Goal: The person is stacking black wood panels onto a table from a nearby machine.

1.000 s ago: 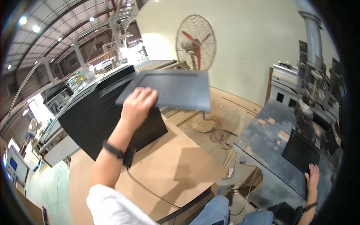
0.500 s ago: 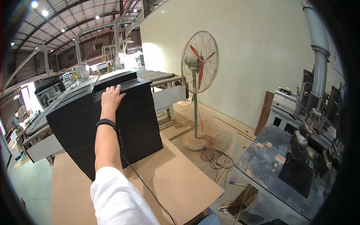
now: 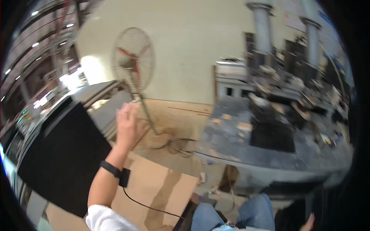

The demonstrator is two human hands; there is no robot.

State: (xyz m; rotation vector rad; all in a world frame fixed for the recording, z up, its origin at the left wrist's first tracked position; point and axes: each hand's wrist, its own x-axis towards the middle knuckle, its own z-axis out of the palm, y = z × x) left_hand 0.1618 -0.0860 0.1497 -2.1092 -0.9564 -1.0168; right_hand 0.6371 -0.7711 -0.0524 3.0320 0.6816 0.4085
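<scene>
The left hand (image 3: 127, 125) hangs open and empty just beside the tall stack of flat black sheets (image 3: 63, 154) on the brown cardboard-covered pallet (image 3: 162, 188). The right hand (image 3: 307, 223) barely shows; I cannot tell its grip. Best to square each sheet with the stack's edges.

One fan (image 3: 133, 57) (standing), two hands (image 3: 128, 125)

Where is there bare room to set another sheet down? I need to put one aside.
The brown board between the black stack and the workbench lies mostly bare, below the raised left hand. The bench's near grey edge is fairly free; its far side is crowded with clutter.
</scene>
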